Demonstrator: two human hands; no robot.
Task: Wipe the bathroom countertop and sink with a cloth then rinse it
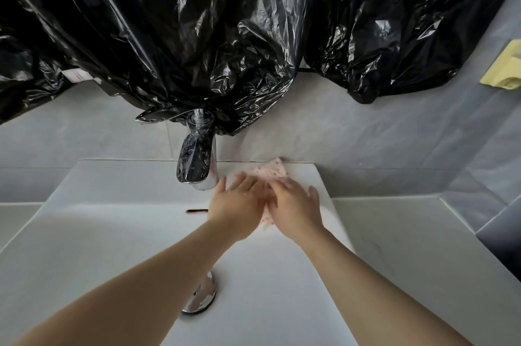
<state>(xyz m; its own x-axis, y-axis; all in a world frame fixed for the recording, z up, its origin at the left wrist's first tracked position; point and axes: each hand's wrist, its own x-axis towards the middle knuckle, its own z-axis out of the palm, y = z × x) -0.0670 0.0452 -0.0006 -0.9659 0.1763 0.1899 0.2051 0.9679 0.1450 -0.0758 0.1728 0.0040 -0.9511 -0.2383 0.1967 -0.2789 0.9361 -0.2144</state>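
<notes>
A pink speckled cloth (273, 171) lies flat on the back ledge of the white sink (118, 233), just right of the chrome faucet (198, 165). Both hands rest flat on the cloth with fingers spread. My left hand (235, 202) covers its left part. My right hand (293, 204) presses its right part, and a bit of cloth shows below between the two hands. The chrome drain (201, 297) sits in the basin, partly hidden by my left forearm.
Black plastic sheeting (197, 35) hangs over the wall above the faucet. The pale countertop (408, 233) runs on right of the sink, with grey tiled wall behind. A yellow item (504, 69) is on the right wall. A dark overflow slot (197, 211) marks the basin's back wall.
</notes>
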